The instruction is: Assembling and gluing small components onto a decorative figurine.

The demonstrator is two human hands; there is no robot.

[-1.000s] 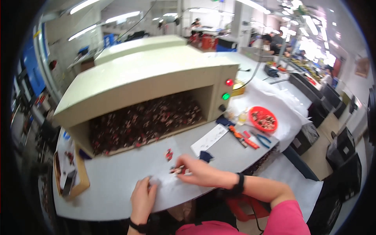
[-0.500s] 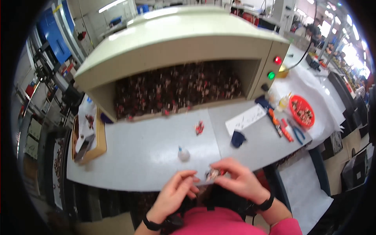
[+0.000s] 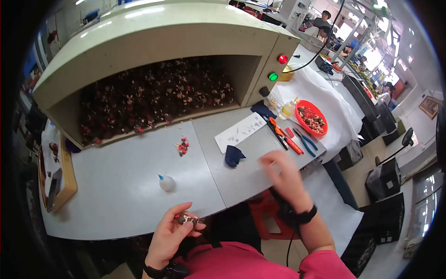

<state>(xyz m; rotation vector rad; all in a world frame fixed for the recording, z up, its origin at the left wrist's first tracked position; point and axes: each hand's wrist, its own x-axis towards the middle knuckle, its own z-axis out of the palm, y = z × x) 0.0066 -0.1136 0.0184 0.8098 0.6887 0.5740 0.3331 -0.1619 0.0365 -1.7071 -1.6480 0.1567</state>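
Note:
Near the table's front edge, my left hand (image 3: 168,236) is closed around a small dark clump with red and cream bits (image 3: 187,219); the fingers partly cover it. My right hand (image 3: 284,173) is raised above the right front of the table, apart from the left. Motion smears its fingers, so I cannot tell what they hold. It is nearest to a crumpled dark blue cloth (image 3: 234,156) and a red-handled tool (image 3: 293,145). Blue-handled pliers (image 3: 306,142) lie just beyond. A small white squeeze bottle with a blue tip (image 3: 167,183) stands in front of my left hand.
A cream box-shaped machine (image 3: 153,39) with red and green lights holds many dark pieces. Small red and cream bits (image 3: 183,147) lie on the grey table (image 3: 116,186). A red basket of bits (image 3: 299,122), a white card (image 3: 241,132) and a yellow tray (image 3: 69,183) flank the work area.
My right hand has left the clump and moved right toward the tools. The clump is now in my left hand alone. The whole view has swung to the right.

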